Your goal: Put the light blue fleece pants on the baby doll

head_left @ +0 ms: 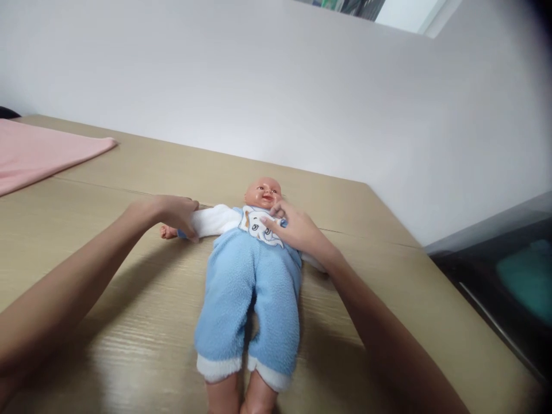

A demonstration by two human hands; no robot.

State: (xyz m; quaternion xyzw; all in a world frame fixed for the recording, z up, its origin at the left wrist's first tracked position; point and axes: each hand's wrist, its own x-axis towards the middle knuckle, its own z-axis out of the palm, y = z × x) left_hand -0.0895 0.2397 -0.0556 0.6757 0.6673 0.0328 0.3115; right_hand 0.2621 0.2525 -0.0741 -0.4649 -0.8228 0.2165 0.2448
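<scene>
A baby doll (265,192) lies on its back on the wooden table (142,322), legs toward me. It wears a fleecy blue outfit (233,287) with white sleeves, white cuffs and a cartoon face on the chest. My left hand (177,214) is wrapped round the doll's outstretched white sleeve (215,221) near the wrist; the doll's small hand (168,232) sticks out beyond it. At the chest, just below the chin, my right hand (297,227) has its thumb and fingers curled on the outfit's upper edge. The doll's other arm is mostly hidden under my right wrist.
A pink cloth (47,150) lies flat at the table's far left. Behind the table rises a white wall (215,86). Past the table's right edge is a dark object (483,282) with a teal patch. A seam runs across the tabletop.
</scene>
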